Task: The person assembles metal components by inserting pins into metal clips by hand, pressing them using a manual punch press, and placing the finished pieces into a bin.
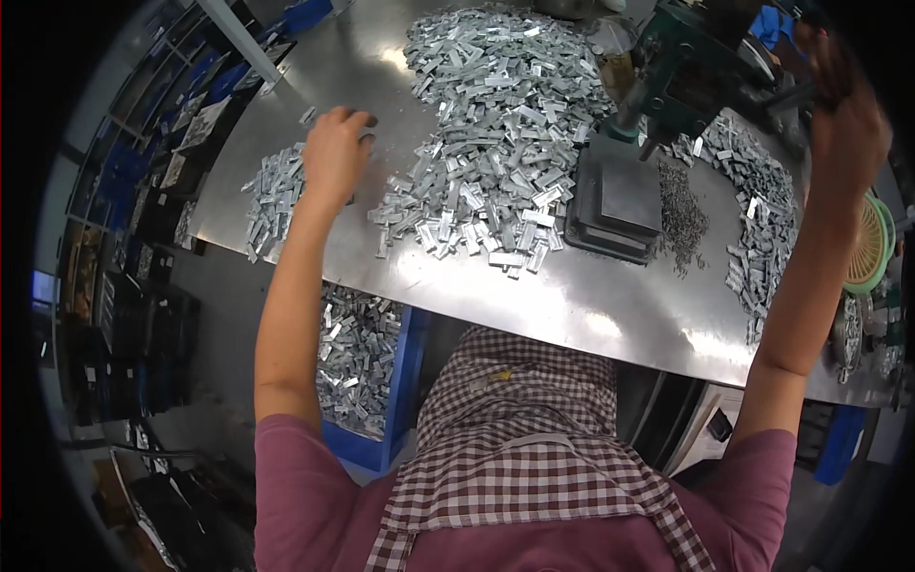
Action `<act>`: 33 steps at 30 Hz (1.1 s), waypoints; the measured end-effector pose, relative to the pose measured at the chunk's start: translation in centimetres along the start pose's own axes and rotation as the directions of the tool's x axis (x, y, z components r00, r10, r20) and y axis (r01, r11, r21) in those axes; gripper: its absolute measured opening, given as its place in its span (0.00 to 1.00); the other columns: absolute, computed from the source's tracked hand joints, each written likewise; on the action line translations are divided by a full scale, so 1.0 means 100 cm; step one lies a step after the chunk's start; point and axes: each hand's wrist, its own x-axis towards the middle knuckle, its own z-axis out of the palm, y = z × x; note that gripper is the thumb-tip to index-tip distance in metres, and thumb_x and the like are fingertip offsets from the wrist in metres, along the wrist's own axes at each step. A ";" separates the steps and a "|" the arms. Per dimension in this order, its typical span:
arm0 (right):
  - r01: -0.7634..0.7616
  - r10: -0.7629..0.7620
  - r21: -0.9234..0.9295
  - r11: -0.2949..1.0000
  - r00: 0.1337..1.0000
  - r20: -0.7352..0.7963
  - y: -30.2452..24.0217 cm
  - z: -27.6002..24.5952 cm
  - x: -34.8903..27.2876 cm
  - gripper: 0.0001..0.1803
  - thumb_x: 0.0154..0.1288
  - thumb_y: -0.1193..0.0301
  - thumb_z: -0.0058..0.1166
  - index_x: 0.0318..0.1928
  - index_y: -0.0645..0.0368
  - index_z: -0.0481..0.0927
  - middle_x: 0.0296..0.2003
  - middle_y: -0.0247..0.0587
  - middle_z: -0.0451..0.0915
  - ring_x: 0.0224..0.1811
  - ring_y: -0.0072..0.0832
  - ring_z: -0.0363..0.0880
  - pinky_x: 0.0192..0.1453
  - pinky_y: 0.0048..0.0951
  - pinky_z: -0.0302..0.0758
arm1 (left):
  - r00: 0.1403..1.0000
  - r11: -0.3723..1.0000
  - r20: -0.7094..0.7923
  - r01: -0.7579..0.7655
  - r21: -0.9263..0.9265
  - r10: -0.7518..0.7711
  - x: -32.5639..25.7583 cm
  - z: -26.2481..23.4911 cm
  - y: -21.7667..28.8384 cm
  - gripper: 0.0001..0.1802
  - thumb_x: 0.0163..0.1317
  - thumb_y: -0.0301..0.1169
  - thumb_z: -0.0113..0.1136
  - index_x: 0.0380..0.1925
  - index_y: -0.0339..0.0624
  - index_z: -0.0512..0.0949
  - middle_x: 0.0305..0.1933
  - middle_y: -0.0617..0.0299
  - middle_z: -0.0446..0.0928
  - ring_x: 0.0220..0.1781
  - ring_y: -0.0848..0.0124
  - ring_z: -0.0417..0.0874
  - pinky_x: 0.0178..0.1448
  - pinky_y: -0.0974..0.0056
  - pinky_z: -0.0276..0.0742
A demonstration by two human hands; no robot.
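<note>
My left hand (335, 153) is over the left part of the metal table, fingers bent and apart, with nothing visible in them. Beside it lies a small heap of silvery metal blocks (274, 195), with one loose block (308, 115) just past the knuckles. My right hand (851, 114) is raised at the far right, closed around the lever (793, 96) of a green bench press (681, 71); its fingers are dark and partly hidden. Under the press is a dark square base (620, 186). A large pile of the same blocks (496, 143) lies between my hands.
Small metal pins (679, 214) lie right of the press base, with more metal pieces (758, 219) beyond. A green basket (869, 243) stands at the right. Below the table's front edge, a blue bin (400, 381) holds many metal pieces. Shelving (124, 162) lines the left.
</note>
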 end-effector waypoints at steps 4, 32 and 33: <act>-0.054 0.060 -0.044 0.998 0.986 0.156 -0.007 -0.003 -0.009 0.19 0.65 0.65 0.42 0.49 0.67 0.71 0.45 0.45 0.76 0.47 0.33 0.75 0.55 0.32 0.68 | 0.990 0.999 0.131 -0.050 0.007 0.048 0.001 0.051 0.002 0.08 0.50 0.28 0.57 0.32 0.40 0.79 0.37 0.53 0.76 0.43 0.56 0.75 0.44 0.57 0.72; 0.179 0.425 -0.902 0.394 0.834 0.352 0.098 -0.064 -0.208 0.05 0.48 0.71 0.52 0.27 0.57 0.77 0.28 0.41 0.72 0.37 0.37 0.73 0.40 0.37 0.70 | 0.840 -0.026 0.515 0.526 -0.850 0.169 -0.013 0.027 0.159 0.09 0.53 0.30 0.60 0.33 0.40 0.73 0.27 0.67 0.74 0.26 0.79 0.72 0.29 0.76 0.65; 0.080 0.457 -0.888 0.453 0.834 0.308 0.095 -0.062 -0.206 0.06 0.47 0.72 0.53 0.29 0.57 0.77 0.32 0.41 0.73 0.40 0.37 0.73 0.42 0.37 0.70 | 0.840 -0.031 0.504 0.519 -0.854 0.202 -0.014 0.022 0.168 0.09 0.53 0.30 0.60 0.33 0.40 0.73 0.27 0.67 0.74 0.26 0.79 0.72 0.29 0.76 0.65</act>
